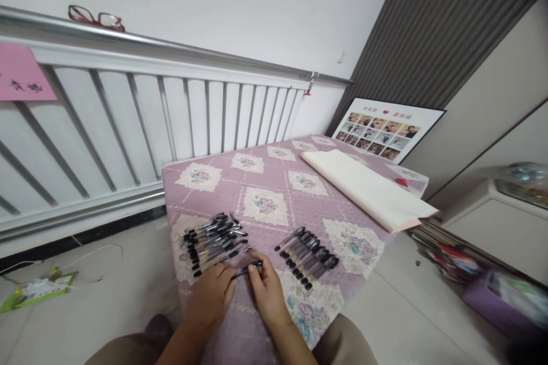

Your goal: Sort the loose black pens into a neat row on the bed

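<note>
Between my two hands is a dark gel pen [245, 270], slanted slightly, its dark right end up. My right hand [269, 288] pinches that right end between thumb and fingers. At the pen's other end, my left hand [214, 290] has its fingers closed on the tip, which they partly hide. Just beyond my left hand lies a loose pile of pens [214, 239], clear barrels with black caps, some crossing others. To the right of my right hand, several capped pens [307, 255] lie side by side in a slanted row.
The pens rest on a table with a purple floral cloth [226, 194]. A folded cream sheet [363, 185] lies at its right side, and a photo board [381, 131] leans behind. A white radiator [214, 114] runs along the wall. Glasses [96, 18] sit on the pipe.
</note>
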`<state>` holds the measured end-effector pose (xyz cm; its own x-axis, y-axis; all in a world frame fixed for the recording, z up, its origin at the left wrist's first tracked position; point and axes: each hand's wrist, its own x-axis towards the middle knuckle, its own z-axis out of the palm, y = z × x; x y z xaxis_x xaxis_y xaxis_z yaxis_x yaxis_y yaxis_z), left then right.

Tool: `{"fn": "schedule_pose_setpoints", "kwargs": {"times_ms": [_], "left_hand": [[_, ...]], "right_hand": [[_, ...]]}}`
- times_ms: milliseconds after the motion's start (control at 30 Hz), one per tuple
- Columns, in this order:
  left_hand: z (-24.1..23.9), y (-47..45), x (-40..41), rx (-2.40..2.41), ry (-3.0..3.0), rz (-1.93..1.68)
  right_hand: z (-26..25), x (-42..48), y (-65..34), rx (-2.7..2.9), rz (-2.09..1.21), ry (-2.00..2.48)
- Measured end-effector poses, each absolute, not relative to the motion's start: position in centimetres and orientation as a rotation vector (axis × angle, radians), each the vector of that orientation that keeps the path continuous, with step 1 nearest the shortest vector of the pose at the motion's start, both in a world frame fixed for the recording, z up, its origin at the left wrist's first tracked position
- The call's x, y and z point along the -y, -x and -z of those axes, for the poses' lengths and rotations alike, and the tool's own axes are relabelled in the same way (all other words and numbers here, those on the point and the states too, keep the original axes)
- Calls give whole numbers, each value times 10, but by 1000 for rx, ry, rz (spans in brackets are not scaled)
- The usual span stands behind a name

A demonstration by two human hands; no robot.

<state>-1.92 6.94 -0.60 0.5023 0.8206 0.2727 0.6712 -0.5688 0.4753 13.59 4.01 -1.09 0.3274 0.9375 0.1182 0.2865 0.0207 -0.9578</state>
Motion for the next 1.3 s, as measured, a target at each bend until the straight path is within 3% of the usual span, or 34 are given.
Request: {"fn": "schedule_pose_setpoints", "kwargs": {"times_ms": [400, 733, 967, 1067, 1300], "left_hand": [[20, 17, -75, -1357, -2556, -712], [30, 15, -81, -1323, -2681, -833], [32, 13, -82, -1319, -2723, -793], [33, 14, -83, -1326, -2732, -790], [33, -4, -77, -1307, -2610, -842]], "right_hand": [[19, -39, -135, 1222, -675, 1503], [19, -31, -149, 1206, -855, 1307], [-24, -45, -259, 1342, -554, 1344], [-36, -56, -323, 1132, -457, 1438], [-26, -62, -393, 606, -607, 1395]]}}
